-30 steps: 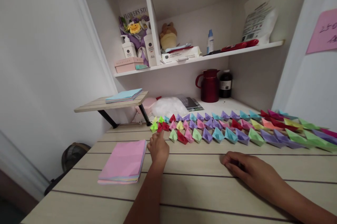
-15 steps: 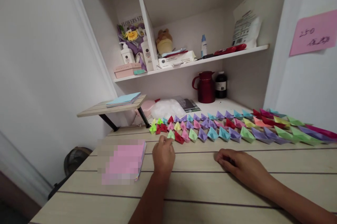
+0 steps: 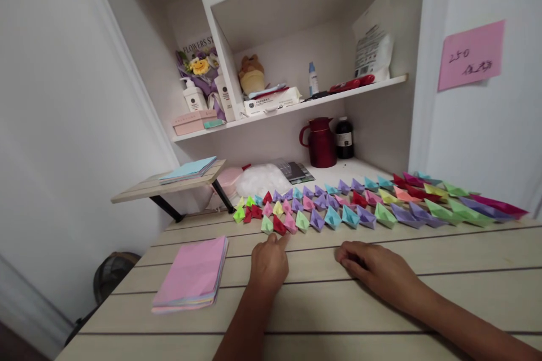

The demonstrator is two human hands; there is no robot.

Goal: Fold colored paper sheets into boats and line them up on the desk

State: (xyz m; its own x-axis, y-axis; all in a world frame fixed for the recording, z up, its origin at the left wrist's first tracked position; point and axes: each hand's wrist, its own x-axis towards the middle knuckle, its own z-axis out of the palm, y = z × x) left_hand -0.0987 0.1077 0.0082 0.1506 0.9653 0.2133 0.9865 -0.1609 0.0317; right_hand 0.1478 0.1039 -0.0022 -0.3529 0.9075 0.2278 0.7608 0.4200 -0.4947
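Note:
My left hand (image 3: pixel 269 264) is at the front row of folded paper boats, its index finger stretched toward a pink paper boat (image 3: pixel 290 224). The fingertip is at or just short of that boat; I cannot tell whether it touches. Its other fingers are curled, and nothing shows in them. Just left of the pink boat stand a red paper boat (image 3: pixel 279 225) and a light green paper boat (image 3: pixel 267 225). On the table, my right hand (image 3: pixel 375 264) rests on its side in a loose curl, holding nothing visible, below the purple and blue boats.
A stack of coloured paper (image 3: pixel 192 273) lies left of my left hand. More paper (image 3: pixel 188 169) sits on a small raised stand (image 3: pixel 139 188). Behind the boat rows are a white plastic bag (image 3: pixel 260 180), a red jug (image 3: pixel 320 143) and a dark bottle (image 3: pixel 344 139).
My left hand has shifted from the light green boat rightward to the pink one, and its index finger has straightened. The view has turned right. My right hand keeps its pose.

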